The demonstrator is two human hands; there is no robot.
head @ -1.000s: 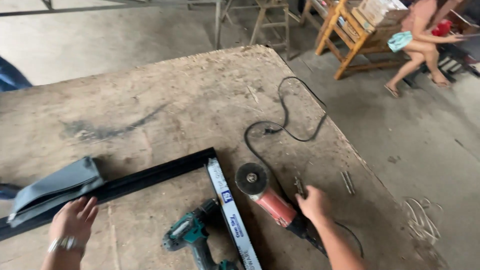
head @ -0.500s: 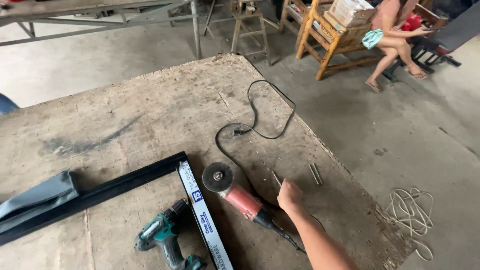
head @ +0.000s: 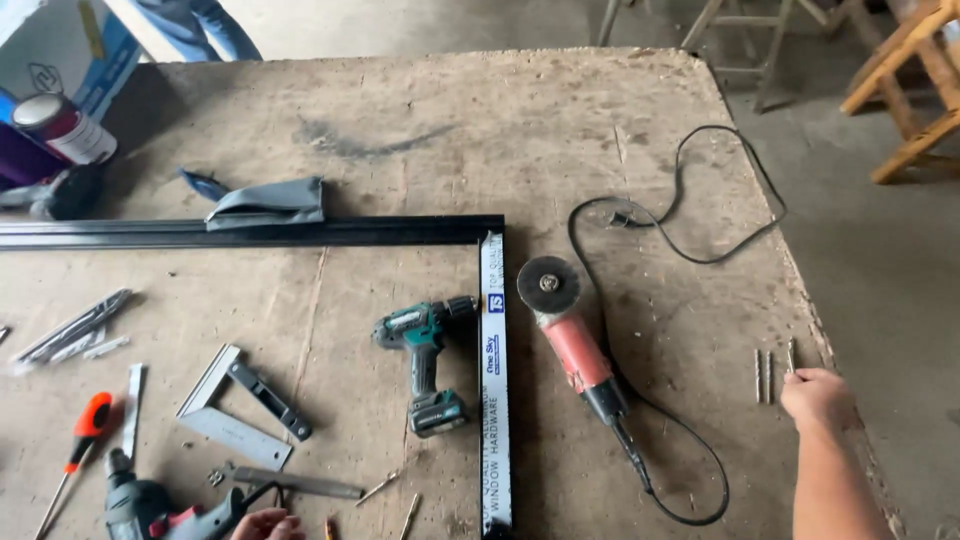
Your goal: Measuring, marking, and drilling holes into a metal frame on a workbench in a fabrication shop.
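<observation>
Right hand (head: 818,398), lower right of frame: fingers curled on one of the thin metal rods (head: 768,375) near table edge (head: 800,270); left hand (head: 268,524), bottom edge, mostly cut off, grip cannot be told; red angle grinder (head: 565,335) centre; teal cordless drill (head: 425,350) left of it.

Head view, steeply down over the workbench (head: 620,100)

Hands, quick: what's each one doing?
Left hand: only fingertips show, by a corded drill; grip cannot be told.
Right hand: touching small metal pins; grip unclear.
</observation>
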